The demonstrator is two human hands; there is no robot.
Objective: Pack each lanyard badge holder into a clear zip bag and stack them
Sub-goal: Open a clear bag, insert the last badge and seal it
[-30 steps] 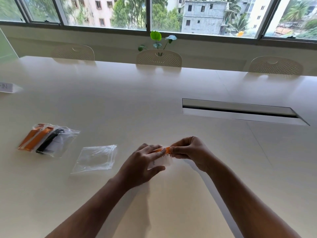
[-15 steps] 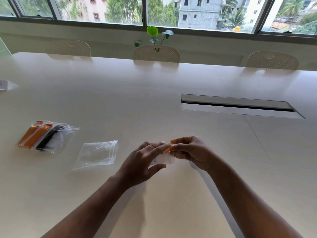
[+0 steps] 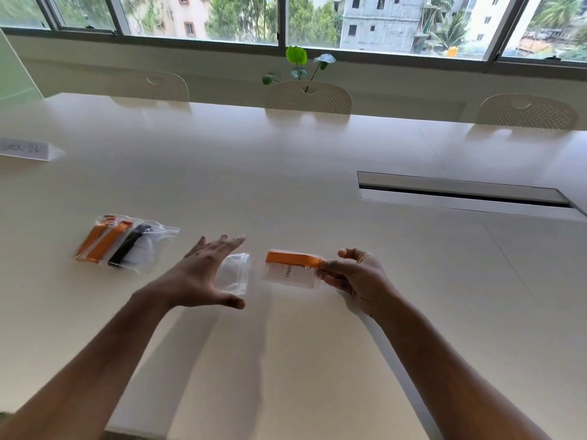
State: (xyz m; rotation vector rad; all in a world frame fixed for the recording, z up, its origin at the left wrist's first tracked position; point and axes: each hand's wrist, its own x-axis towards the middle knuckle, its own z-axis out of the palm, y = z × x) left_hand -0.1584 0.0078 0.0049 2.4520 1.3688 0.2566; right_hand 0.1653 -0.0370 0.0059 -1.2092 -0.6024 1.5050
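Two bare forearms reach in over the pale counter. The left hand hovers with its fingers spread apart above an empty clear zip bag, partly covering it. Just to the right, the right hand has its fingers pinched together on the ring end of an orange lanyard badge holder, whose clear card sleeve hangs just over the counter. Farther left lies a stack of packed bags showing orange and black straps. Beyond, a cable slot is set into the counter, and chairs line the far edge.
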